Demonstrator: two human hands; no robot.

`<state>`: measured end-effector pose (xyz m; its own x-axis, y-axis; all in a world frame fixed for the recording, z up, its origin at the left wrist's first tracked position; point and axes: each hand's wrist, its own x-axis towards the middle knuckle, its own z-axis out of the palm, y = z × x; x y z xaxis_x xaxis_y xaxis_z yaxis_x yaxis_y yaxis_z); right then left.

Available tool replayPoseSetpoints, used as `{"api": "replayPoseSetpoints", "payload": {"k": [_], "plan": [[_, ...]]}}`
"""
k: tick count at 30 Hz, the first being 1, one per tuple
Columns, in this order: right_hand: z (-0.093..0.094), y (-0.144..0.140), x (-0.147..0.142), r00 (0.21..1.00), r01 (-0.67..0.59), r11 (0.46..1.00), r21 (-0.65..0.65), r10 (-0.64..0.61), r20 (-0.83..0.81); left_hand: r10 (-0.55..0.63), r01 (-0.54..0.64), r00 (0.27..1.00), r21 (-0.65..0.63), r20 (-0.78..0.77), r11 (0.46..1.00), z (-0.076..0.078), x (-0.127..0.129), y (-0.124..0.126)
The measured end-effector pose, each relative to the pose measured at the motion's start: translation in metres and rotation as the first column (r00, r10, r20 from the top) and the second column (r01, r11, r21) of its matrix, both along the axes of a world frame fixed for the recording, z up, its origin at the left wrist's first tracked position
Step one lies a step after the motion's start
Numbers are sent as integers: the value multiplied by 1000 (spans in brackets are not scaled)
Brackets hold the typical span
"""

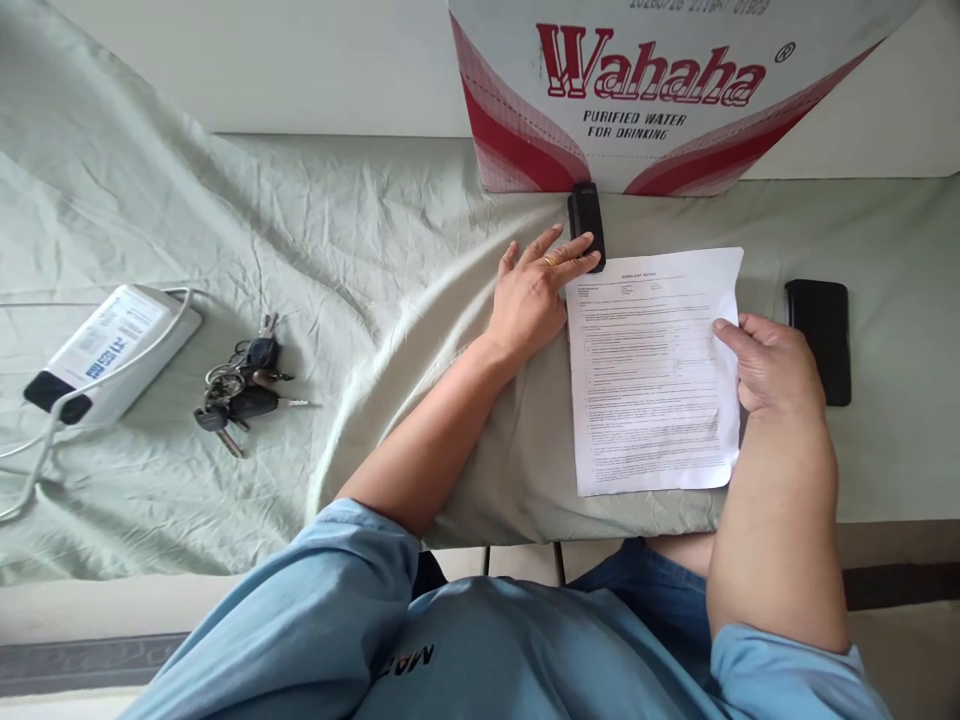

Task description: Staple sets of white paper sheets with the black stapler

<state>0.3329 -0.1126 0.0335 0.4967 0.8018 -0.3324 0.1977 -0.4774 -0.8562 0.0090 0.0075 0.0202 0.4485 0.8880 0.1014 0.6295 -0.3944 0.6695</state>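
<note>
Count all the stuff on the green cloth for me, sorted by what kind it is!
Printed paper sheet: 1
Black phones: 2, one at the far edge and one at the right
Bunch of keys: 1
White power bank with cable: 1
Wahaha water box: 1
Total: 6

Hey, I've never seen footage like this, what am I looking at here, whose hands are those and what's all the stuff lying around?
One picture, from a camera worn on a person's head, looking down at their own bare hands. The left hand lies flat at the top left corner of a printed sheet, fingertips by a small black device. The right hand holds the sheet's right edge. All rests on a wrinkled pale green cloth. Also there: a black phone, a bunch of keys, a white box with cables and a Wahaha water carton.
</note>
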Motion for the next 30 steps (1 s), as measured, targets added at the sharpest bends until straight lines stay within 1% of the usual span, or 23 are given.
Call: {"api": "replayPoseSetpoints", "payload": {"k": [5,7,9,12,13,15,17,19,21,23,25,26,29,30], "plan": [[22,-5,-11,994,-28,999,-22,25,-108,-61,52,989,70,133,996,-12,-3,6],[30,-8,-15,987,-44,998,-33,39,-153,-44,31,979,68,197,997,-15,-6,5],[39,-11,-16,980,-58,997,-41,50,-194,53,-60,956,16,289,998,-16,-8,2],[49,-17,-15,974,-62,998,-20,56,-218,263,-220,861,-147,436,964,-18,-11,2],[52,-19,-14,975,-53,999,-9,50,-218,313,-244,828,-202,465,948,-18,-12,3],[55,-22,-13,976,-18,1000,21,22,-215,376,-252,783,-301,495,920,-17,-13,6],[54,-21,-14,978,33,997,71,-17,-206,417,-227,748,-391,516,892,-12,-14,9],[49,-17,-19,979,86,987,138,-58,-195,447,-172,708,-480,546,860,-4,-14,9],[41,-11,-28,977,138,972,191,-102,-190,459,-83,675,-559,577,825,5,-12,6],[33,-7,-37,976,153,966,209,-114,-187,431,32,661,-597,614,801,13,-11,2],[27,-7,-42,981,129,967,218,-93,-169,379,105,667,-585,642,804,16,-10,-1],[24,-7,-43,985,108,969,223,-74,-156,353,119,677,-569,646,814,16,-10,-2],[22,-5,-41,989,58,975,213,-28,-143,297,108,722,-526,625,844,12,-11,-2],[23,-3,-41,991,63,976,206,-37,-128,283,105,735,-517,616,850,10,-11,-1]]}}
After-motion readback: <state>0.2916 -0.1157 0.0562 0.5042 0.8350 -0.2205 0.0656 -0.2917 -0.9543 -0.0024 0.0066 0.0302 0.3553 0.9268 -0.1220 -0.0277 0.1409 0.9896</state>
